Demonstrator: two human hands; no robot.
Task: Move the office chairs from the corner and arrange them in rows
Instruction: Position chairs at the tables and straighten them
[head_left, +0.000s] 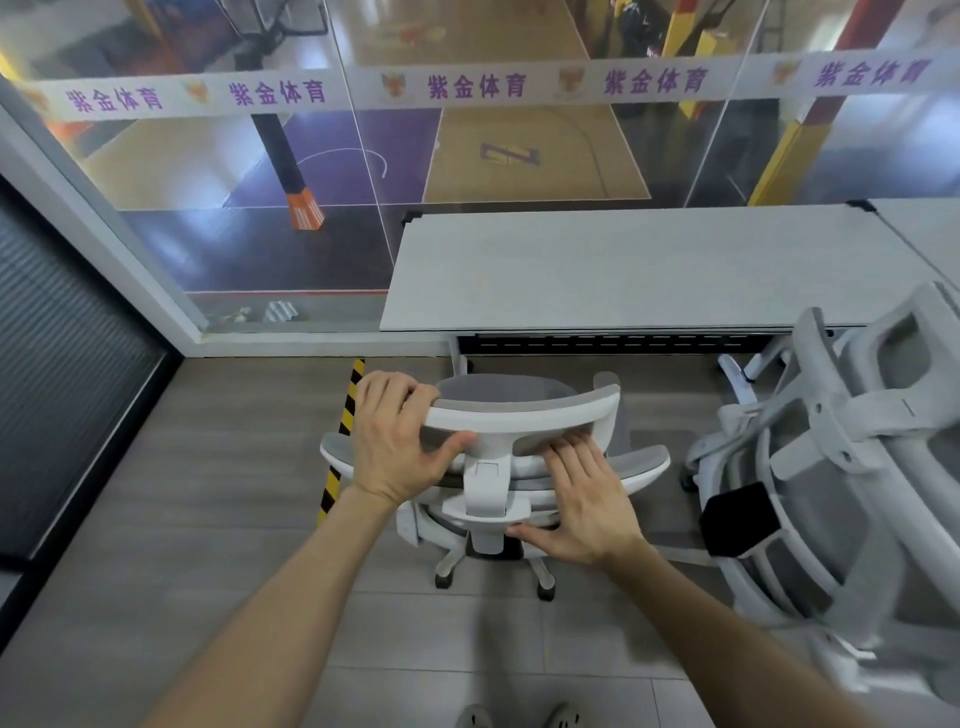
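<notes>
Hazard tape (343, 431), yellow and black, on the floor just left of the desk (649, 265), off its near-left corner. Next, left hand (400, 441), wrapped round the left end of the headrest (524, 410), fingers curled over the top, thumb beneath: a firm grasp. Office chair (488, 493) upright on its casters, just before the desk's near edge at the left end, back turned away from the desk. Right hand (582, 499) laid flat on the backrest below the headrest, fingers straight, thumb spread wide, pressing without gripping. Farther right, second office chair (810, 467), tilted, close to the desk's near edge, black pad (740, 519) on its frame. Lowest, toes of two shoes (519, 719), well back from the desk.
</notes>
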